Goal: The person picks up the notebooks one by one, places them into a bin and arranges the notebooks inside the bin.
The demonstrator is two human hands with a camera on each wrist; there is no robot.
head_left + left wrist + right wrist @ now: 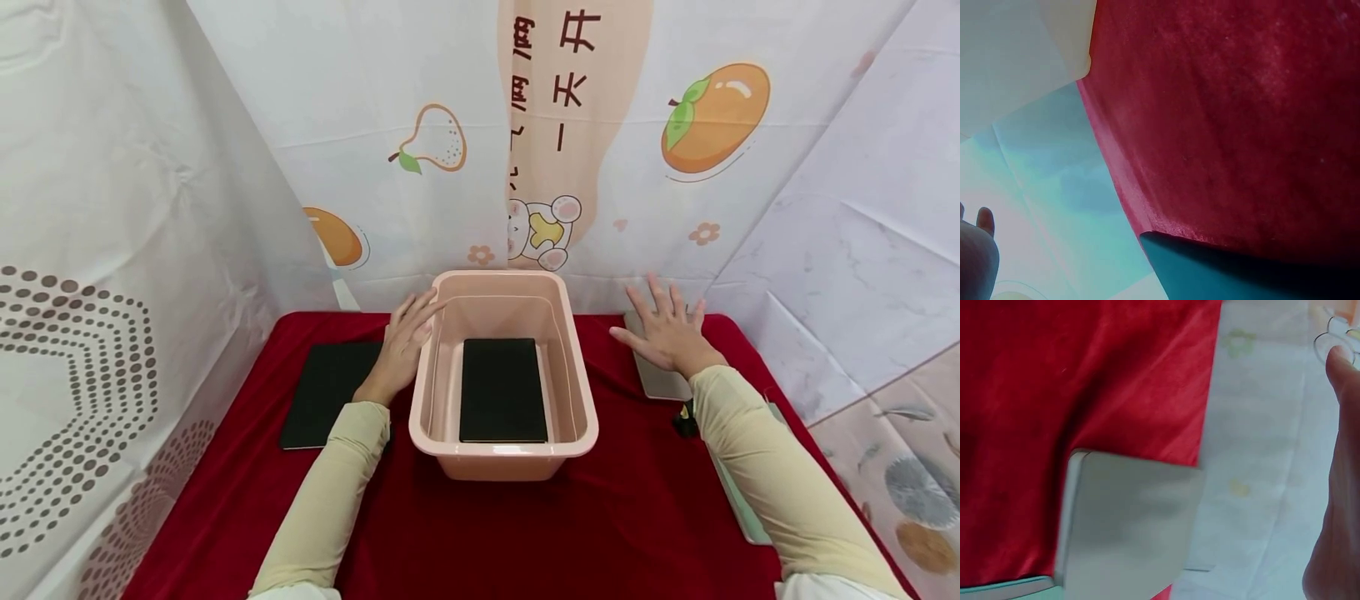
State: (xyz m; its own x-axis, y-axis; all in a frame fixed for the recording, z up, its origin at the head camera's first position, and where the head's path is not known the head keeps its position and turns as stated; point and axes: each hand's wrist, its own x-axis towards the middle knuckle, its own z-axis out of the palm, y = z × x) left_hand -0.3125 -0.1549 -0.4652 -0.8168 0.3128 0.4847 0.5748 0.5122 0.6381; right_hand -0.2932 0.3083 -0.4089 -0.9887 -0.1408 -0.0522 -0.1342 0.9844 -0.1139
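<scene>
Seemingly, empty right grip [665, 335] splayed above notebook [662, 383]; empty left grip [403, 343], relaxed, beside bin [501, 467].

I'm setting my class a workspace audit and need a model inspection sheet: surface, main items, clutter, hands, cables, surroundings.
Surface: red cloth, with soft creases.
Main items: pink bin upright near the middle, black notebook lying inside; dark flat item left of the bin, grey notebook right of it.
Clutter: small black-and-yellow object, identity unclear; mint-green flat item, partly hidden by the right forearm.
Hands: left hand at the bin's left rim, contact unclear; right hand over the grey notebook, fingers spread, holding nothing.
Cables: nothing seen.
Surroundings: pale curtains with fruit prints and lettering.
</scene>
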